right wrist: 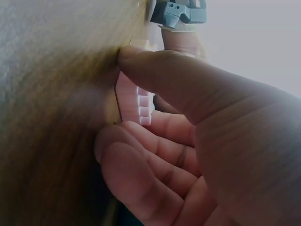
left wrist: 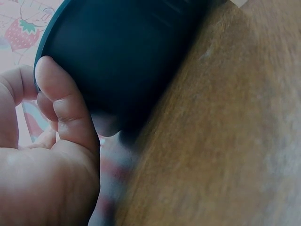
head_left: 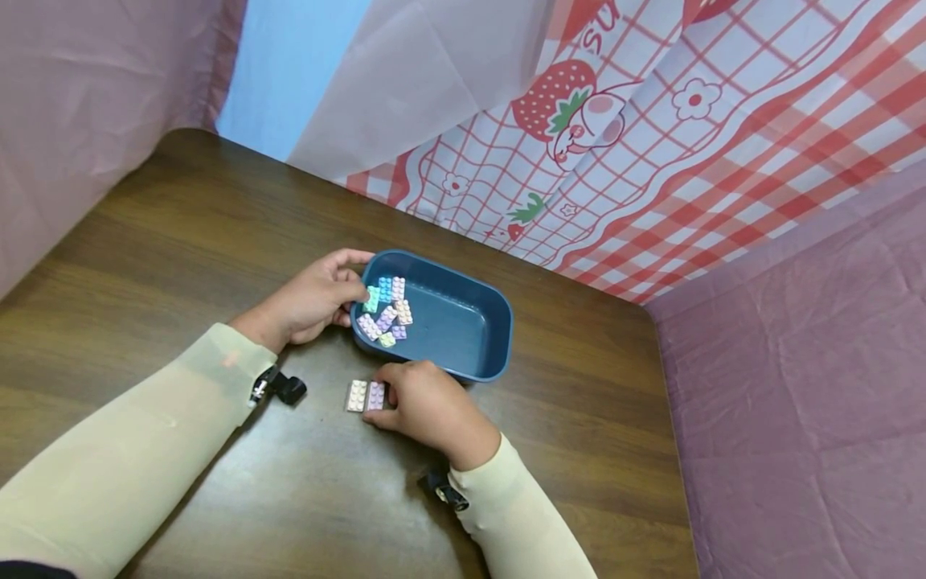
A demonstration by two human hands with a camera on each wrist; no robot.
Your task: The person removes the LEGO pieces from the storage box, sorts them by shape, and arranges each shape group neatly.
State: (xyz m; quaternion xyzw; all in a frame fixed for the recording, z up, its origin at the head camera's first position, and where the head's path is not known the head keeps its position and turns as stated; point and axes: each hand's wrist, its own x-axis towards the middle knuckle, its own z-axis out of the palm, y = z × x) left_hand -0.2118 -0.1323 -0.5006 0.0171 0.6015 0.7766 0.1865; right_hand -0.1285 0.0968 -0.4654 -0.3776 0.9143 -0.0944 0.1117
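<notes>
A dark blue plastic tub [head_left: 463, 322] stands on the table, with several pastel building bricks [head_left: 387, 318] loose in its left end. My left hand [head_left: 314, 297] grips the tub's left end; in the left wrist view the thumb [left wrist: 66, 103] lies against the tub wall [left wrist: 117, 61]. In front of the tub, my right hand [head_left: 434, 406] pinches a lilac building brick [head_left: 375, 396] between thumb and fingers, down at the table top. A cream building brick [head_left: 357, 396] lies just left of it, side by side. The right wrist view shows the lilac brick [right wrist: 129, 96] partly hidden by the thumb.
The brown wooden table [head_left: 579, 418] runs back to a strawberry-patterned checked cloth [head_left: 600, 161]. Mauve cloth hangs at the left [head_left: 94, 104] and at the right [head_left: 788, 362]. Small black cameras sit at the left wrist [head_left: 289, 389] and right wrist [head_left: 443, 489].
</notes>
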